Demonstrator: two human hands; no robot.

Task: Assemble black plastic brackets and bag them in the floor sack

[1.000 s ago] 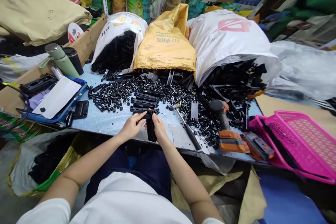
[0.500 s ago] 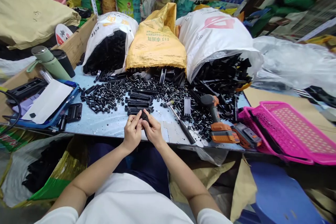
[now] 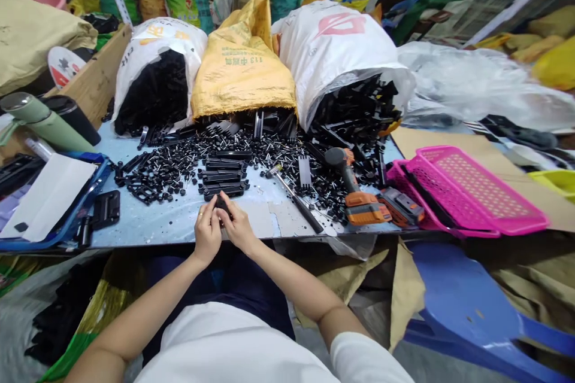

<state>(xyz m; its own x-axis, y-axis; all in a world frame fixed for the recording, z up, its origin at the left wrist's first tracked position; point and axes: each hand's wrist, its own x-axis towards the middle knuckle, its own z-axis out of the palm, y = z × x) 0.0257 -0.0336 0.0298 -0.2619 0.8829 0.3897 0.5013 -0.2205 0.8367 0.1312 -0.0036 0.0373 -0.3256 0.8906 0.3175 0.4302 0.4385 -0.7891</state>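
Both my left hand [image 3: 208, 230] and my right hand [image 3: 237, 226] are closed round a small black plastic part [image 3: 221, 204], just above the table's front edge. Fingers cover most of the part, so its full shape is hidden. Just beyond my fingertips lies a stack of long black plastic pieces [image 3: 223, 178], set side by side. Past them spreads a heap of small black-headed screws or pins [image 3: 175, 161]. To the right of my hands rests a hammer [image 3: 296, 200] with a black handle, beside a grey toothed plate [image 3: 305, 172].
An orange and black cordless drill [image 3: 359, 206] and a spare battery [image 3: 401, 206] stand right of the hammer. Pink baskets [image 3: 485, 191] lie farther right. White sacks [image 3: 341, 36] and a yellow sack [image 3: 245, 66] line the back. At left are a blue tray [image 3: 101, 176] and a green bottle [image 3: 49, 122].
The camera view has turned to the right, so the scene sits farther left. My hands remain together on the black part, with little visible change in grip.
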